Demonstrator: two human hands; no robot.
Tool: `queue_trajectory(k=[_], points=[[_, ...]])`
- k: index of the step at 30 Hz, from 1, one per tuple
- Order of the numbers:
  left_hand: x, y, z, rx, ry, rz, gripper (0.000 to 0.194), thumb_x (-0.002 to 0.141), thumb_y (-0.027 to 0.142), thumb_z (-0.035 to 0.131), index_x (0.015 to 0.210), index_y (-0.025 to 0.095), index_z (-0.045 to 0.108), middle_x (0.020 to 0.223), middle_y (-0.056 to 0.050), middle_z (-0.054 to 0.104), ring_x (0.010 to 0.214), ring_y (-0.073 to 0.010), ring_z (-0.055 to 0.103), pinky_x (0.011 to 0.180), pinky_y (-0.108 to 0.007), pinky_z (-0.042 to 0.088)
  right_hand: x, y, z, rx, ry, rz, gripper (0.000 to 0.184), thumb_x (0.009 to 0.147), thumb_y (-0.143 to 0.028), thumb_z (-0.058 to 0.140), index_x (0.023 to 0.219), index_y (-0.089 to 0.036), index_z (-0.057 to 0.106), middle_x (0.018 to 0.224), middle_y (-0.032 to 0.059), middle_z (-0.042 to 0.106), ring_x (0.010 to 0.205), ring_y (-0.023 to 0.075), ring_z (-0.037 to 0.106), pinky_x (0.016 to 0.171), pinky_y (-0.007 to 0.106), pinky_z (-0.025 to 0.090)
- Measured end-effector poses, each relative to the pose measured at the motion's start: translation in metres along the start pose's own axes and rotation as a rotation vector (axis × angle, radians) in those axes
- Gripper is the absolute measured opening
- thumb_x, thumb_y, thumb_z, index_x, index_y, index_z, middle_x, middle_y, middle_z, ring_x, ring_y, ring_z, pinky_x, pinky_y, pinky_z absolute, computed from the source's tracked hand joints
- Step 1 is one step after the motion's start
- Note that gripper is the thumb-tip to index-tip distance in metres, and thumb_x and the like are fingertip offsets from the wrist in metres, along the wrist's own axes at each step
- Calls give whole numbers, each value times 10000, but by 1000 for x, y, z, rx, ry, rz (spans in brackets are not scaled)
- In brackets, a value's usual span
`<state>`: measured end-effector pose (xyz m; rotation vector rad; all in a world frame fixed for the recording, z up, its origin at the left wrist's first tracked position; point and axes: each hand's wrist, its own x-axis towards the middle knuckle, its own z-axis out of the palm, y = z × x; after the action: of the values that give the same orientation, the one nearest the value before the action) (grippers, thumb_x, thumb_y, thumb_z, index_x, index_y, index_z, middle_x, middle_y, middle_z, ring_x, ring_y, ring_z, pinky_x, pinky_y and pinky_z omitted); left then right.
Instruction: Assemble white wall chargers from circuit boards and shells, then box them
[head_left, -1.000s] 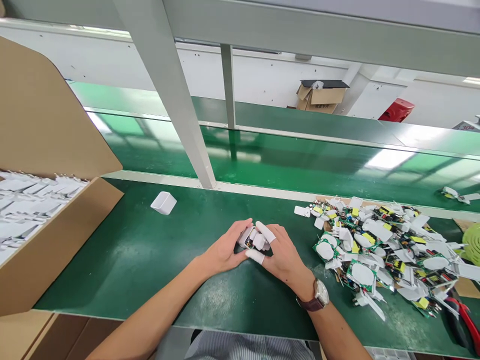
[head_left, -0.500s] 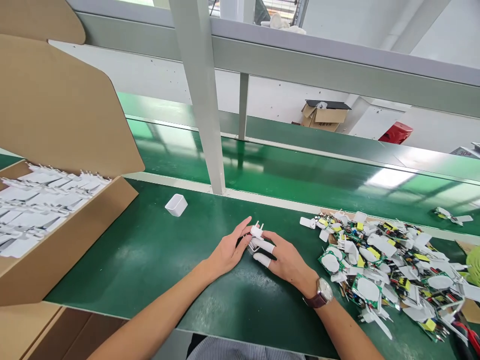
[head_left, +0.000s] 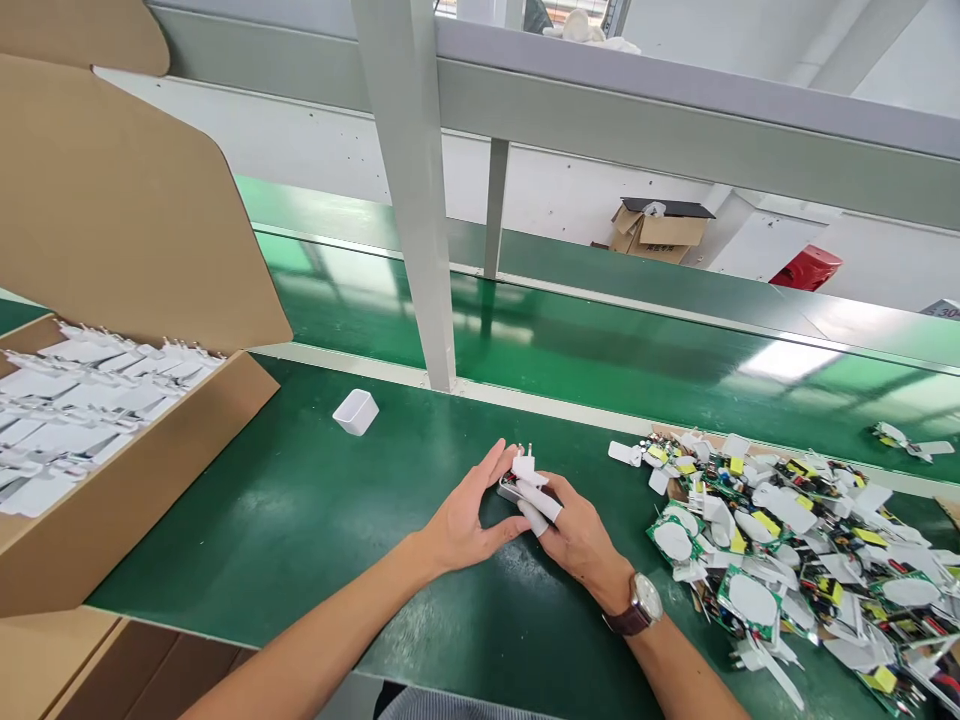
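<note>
Both my hands meet over the green table mat (head_left: 285, 510) at the centre. My left hand (head_left: 465, 515) curls round a small white plug adapter (head_left: 521, 472), its two metal pins pointing up. My right hand (head_left: 574, 530), with white finger cots on two fingertips and a wristwatch (head_left: 637, 605) on the wrist, pinches the same adapter from the right. A single white plastic shell (head_left: 355, 411) lies on the mat, up and to the left of my hands.
A pile of circuit boards and white plug parts (head_left: 787, 540) covers the mat at the right. An open cardboard box (head_left: 120, 470) full of white parts stands at the left. A white post (head_left: 420, 200) rises behind; a green conveyor belt (head_left: 637, 350) runs beyond it.
The adapter has gone from lying between my fingers to standing with its pins up, and my hands closed in more tightly round it. The view has tilted up and shifted slightly.
</note>
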<state>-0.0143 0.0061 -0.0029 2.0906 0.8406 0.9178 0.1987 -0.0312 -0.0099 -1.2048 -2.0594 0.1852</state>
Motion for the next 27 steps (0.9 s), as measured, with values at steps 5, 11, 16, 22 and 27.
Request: queue_trajectory(k=[5, 11, 16, 22, 27], points=[[1, -1, 2, -1, 27, 58, 1067, 890, 544, 712, 1636, 255, 5, 1575, -211, 441, 1445, -327, 474, 1170, -540, 430, -1, 2, 0, 38, -52, 10, 369, 956, -137, 512, 1302, -220, 611, 1212, 126, 667, 1033, 231, 699, 848, 362, 638], [8, -2, 6, 97, 159, 176, 641, 945, 309, 693, 1511, 283, 393, 1305, -126, 635, 1222, -269, 618, 1036, -481, 543, -2, 6, 5, 14, -94, 23, 393, 980, -157, 485, 1364, -197, 557, 1240, 134, 660, 1039, 242, 695, 843, 372, 635], [7, 2, 1, 104, 191, 148, 408, 996, 226, 559, 1398, 221, 493, 1230, -132, 627, 1146, -255, 616, 967, -452, 562, -3, 2, 6, 14, -81, 51, 394, 1027, -220, 483, 1419, -225, 514, 1231, 119, 668, 1042, 227, 700, 868, 364, 629], [5, 0, -1, 98, 154, 119, 417, 992, 220, 556, 1401, 211, 478, 1254, -132, 614, 1156, -242, 605, 972, -426, 554, -1, -1, 1, 176, -52, 115, 394, 1018, -222, 509, 1408, -276, 505, 1272, 89, 649, 1086, 216, 682, 930, 368, 606], [5, -3, 0, 83, 162, 105, 403, 996, 232, 549, 1394, 215, 489, 1261, -129, 612, 1163, -246, 606, 968, -419, 556, 2, -1, -3, 193, -152, 158, 383, 996, -202, 499, 1372, -258, 543, 1242, 104, 642, 1056, 232, 668, 917, 400, 595]])
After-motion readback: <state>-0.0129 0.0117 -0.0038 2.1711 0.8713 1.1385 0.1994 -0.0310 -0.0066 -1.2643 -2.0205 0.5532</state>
